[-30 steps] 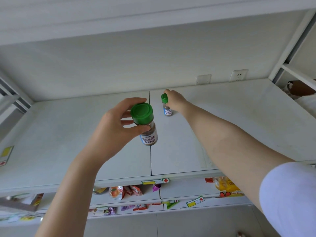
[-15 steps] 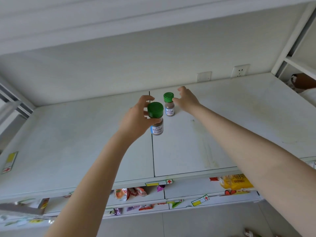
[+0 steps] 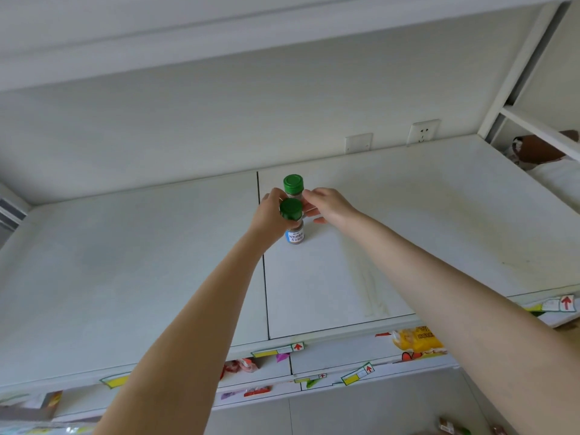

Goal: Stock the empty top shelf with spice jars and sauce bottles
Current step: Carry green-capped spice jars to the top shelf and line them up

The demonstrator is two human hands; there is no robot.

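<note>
Left hand (image 3: 270,215) grips front jar (image 3: 295,235); right hand (image 3: 329,204) loose-fingered, empty. Nudging could topple rear jar (image 3: 293,185) at 12 o'clock.

We log two upright green-capped jars: back jar (image 3: 293,184) on the white top shelf (image 3: 408,230), blue-labelled front jar (image 3: 295,235) just before it.
</note>
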